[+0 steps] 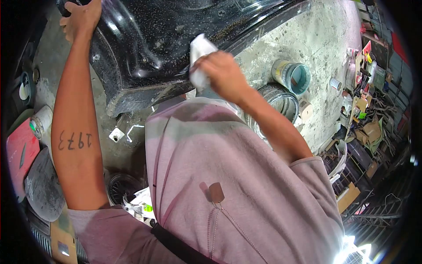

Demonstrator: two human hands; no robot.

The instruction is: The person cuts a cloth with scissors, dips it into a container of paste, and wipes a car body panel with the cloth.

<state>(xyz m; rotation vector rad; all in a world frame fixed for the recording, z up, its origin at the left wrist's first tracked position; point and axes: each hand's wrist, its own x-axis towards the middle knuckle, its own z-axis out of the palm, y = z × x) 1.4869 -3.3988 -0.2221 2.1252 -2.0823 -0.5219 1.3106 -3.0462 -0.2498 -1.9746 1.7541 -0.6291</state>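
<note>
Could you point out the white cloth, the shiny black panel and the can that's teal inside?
White cloth (202, 46): head view, on its upper part.
Black panel (169, 39): head view, on its broad speckled face.
Can (281, 71): head view, on its outer wall.

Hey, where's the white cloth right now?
In the head view, the white cloth is at upper middle, in the right hand, over the near edge of the black panel, to the right of the left hand.
</note>
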